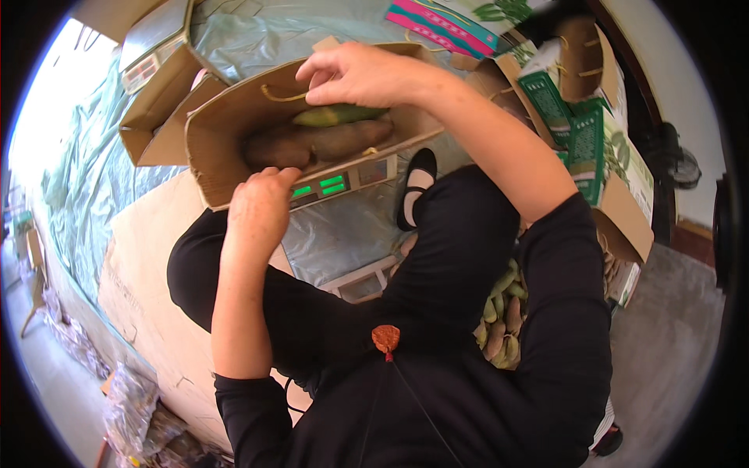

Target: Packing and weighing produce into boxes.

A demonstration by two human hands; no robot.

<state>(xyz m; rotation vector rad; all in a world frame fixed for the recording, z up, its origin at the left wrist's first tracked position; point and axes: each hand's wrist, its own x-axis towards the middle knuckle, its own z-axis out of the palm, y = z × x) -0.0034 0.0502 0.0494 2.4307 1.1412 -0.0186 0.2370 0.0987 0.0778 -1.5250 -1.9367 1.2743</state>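
A long open cardboard box [204, 148] stands in front of me. Brown, elongated root-like produce [343, 140] lies inside it, with a long green piece [331, 116] along the far side. My left hand [261, 203] has its fingers curled over the near rim, gripping the box. Over the far wall hovers my right hand [355, 76], loosely curled with thumb and fingers apart, beside a yellow cord handle [279, 95]. Beneath the box sits a digital scale [360, 175], its green display showing just past my left hand.
Open cardboard boxes stand at the left [160, 105] and a green-and-white carton [589, 152] at the right. More green and brown produce [507, 312] lies beside my right leg. Clear plastic sheeting [94, 195] covers the floor at left, next to flat cardboard [152, 265].
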